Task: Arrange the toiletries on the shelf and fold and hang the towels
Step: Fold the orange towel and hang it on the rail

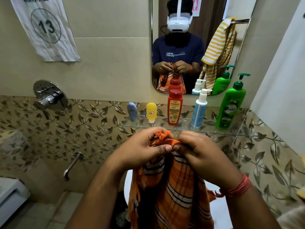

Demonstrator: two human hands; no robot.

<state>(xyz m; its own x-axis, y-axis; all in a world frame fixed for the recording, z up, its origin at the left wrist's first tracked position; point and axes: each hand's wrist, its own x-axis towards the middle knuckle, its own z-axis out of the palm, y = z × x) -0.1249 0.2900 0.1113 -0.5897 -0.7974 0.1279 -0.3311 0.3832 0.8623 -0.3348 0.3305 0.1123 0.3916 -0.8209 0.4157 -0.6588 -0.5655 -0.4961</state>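
An orange checked towel (173, 192) hangs down in front of me, its frayed top edge pinched between both hands. My left hand (145, 147) and my right hand (198, 151) meet thumb to thumb at that edge, both shut on the cloth. Behind them a glass shelf (181, 128) carries a grey-blue tube (132, 111), a yellow tube (151, 112), a red bottle (175, 107), a white-and-blue pump bottle (200, 109) and a green pump bottle (231, 106), all upright in a row.
A mirror (194, 38) above the shelf reflects a yellow striped towel (217, 47) hung on a rail. A chrome mixer valve (49, 95) and spout (72, 164) stick out of the left wall. A white basin (127, 184) lies below the towel.
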